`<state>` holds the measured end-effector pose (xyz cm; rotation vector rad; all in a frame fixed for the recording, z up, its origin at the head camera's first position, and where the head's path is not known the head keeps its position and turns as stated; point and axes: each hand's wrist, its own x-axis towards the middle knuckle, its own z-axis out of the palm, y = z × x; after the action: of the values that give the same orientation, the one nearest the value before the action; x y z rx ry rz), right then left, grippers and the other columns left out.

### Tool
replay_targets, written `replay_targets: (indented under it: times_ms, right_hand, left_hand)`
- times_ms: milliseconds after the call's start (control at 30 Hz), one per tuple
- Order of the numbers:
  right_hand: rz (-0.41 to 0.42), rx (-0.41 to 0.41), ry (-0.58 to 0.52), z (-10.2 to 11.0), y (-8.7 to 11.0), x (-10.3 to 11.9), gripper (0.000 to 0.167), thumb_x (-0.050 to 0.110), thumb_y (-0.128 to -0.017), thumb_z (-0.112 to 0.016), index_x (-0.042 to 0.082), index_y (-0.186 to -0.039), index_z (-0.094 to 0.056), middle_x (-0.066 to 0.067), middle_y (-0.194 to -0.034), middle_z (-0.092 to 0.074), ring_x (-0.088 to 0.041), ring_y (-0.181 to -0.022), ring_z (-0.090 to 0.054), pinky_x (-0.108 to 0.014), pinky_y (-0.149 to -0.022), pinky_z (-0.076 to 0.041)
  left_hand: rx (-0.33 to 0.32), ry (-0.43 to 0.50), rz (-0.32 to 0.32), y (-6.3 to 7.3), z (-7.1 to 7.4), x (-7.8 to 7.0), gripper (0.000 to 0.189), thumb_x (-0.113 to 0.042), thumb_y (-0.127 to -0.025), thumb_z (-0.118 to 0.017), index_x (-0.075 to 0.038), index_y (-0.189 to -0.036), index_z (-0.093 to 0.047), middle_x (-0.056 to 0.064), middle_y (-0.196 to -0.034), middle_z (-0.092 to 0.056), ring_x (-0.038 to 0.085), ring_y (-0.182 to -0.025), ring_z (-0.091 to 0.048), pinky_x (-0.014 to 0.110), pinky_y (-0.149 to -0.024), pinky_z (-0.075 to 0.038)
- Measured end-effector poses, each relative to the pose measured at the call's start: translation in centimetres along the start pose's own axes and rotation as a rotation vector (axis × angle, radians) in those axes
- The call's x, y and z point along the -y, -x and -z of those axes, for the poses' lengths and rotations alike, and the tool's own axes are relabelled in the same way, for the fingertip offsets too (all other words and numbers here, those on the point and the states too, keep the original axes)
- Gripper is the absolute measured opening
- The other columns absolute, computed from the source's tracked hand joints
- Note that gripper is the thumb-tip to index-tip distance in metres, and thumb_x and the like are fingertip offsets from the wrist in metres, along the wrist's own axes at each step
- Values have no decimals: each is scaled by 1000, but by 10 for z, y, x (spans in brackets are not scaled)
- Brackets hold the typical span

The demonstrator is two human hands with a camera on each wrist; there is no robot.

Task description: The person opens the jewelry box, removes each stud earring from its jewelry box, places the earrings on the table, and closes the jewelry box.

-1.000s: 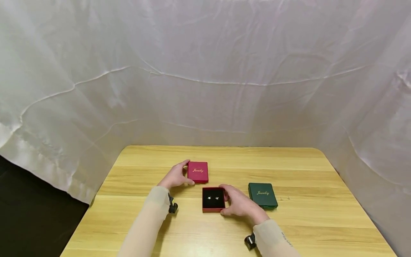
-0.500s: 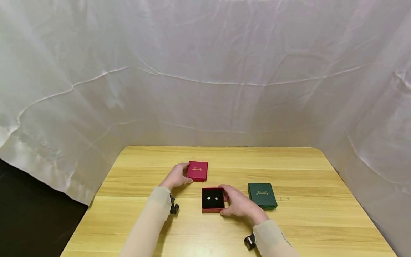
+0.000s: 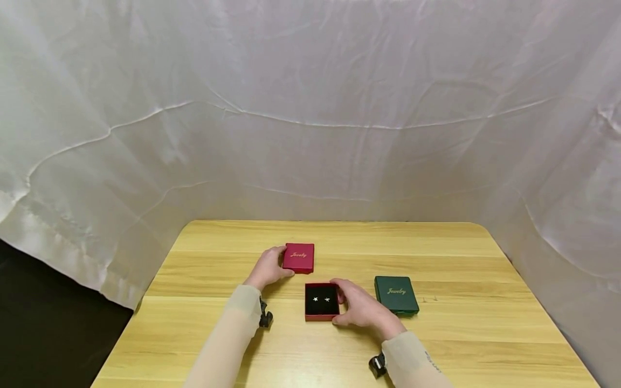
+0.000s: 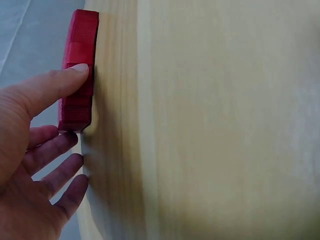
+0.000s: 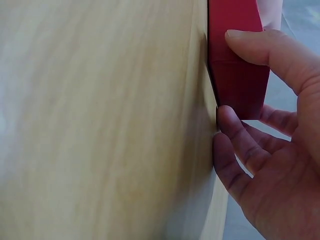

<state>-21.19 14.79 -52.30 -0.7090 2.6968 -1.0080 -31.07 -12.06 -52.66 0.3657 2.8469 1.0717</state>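
Note:
In the head view, a crimson square jewelry box lid (image 3: 298, 258) with gold "Jewelry" lettering lies towards the back of the table. My left hand (image 3: 268, 268) grips its left side; in the left wrist view the thumb presses on the lid's edge (image 4: 80, 47). Nearer to me stands a red jewelry box (image 3: 322, 318), uncovered, with a black insert (image 3: 322, 309) inside. Two small star-shaped earrings (image 3: 315, 299) sit in that insert. The right hand (image 3: 361, 306) holds the box by its right side, thumb at the front corner, as the right wrist view confirms.
A green jewelry box (image 3: 397, 295), lettered in gold, lies just right of my right hand. Two tiny thin objects (image 3: 425, 299) are beside it, too small to identify. Pale curtains (image 3: 310, 161) hang around the wooden table (image 3: 485, 334).
The crimson lid and my left hand have shifted very slightly towards the back of the table. My right hand and the open box have stayed about where they were.

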Motion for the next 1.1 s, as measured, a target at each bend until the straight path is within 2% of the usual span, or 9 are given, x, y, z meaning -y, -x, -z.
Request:
replay_targets:
  times_ms: [133,267,433,567,733,833,1000,1100]
  right_hand:
    - [-2,0,16,0,1,0,86,16,-71,-87,1,-142,-42,1,-99,-53,-17,-89,-49,-37,-81,-45]
    - [-5,4,22,0,2,0,93,23,-73,-87,0,-147,-35,0,-98,-52,-17,-89,-49,-40,-87,-45]
    - [-8,9,2,1,3,0,92,28,-75,-85,1,-148,-36,0,-100,-50,-17,-89,-49,-38,-83,-44]
    - [-23,9,-1,3,4,1,89,28,-74,-86,2,-146,-40,1,-102,-50,-17,-90,-49,-39,-83,-45]
    - [-37,6,-4,4,5,1,87,27,-73,-87,3,-144,-43,1,-102,-52,-16,-90,-50,-41,-85,-45]
    - [-29,3,-18,4,5,1,87,27,-72,-88,3,-143,-43,1,-102,-52,-17,-90,-50,-41,-85,-45]
    - [-23,-6,-46,4,5,0,87,26,-71,-89,3,-142,-45,1,-102,-53,-17,-91,-51,-41,-86,-45]
    - [-29,-10,-63,3,5,-1,87,26,-70,-89,3,-141,-45,1,-103,-54,-18,-92,-52,-41,-86,-45]
  left_hand:
    - [19,21,-8,2,2,1,88,-15,-71,-89,7,-143,-43,22,-130,-57,36,-119,-54,49,-105,-39]
    - [49,69,9,9,8,0,94,-15,-74,-87,7,-148,-33,23,-133,-55,38,-122,-52,53,-107,-36]
    - [55,59,31,22,18,-6,91,-18,-80,-82,4,-150,-30,25,-136,-51,40,-122,-52,54,-104,-39]
    - [35,61,30,34,24,-13,82,-19,-83,-80,-1,-149,-35,25,-138,-50,40,-121,-53,54,-100,-44]
    - [4,62,-19,49,29,-26,70,-19,-83,-80,-2,-142,-47,22,-136,-52,39,-118,-54,53,-95,-47]
    - [-4,54,-61,57,28,-32,65,-20,-82,-80,-2,-138,-53,19,-137,-53,39,-121,-51,54,-98,-45]
    - [0,58,-122,69,21,-40,58,-21,-81,-81,-6,-132,-59,16,-139,-52,39,-128,-46,58,-104,-37]
    - [5,79,-161,76,14,-44,55,-21,-81,-81,-6,-130,-60,14,-136,-54,37,-126,-48,57,-104,-38]
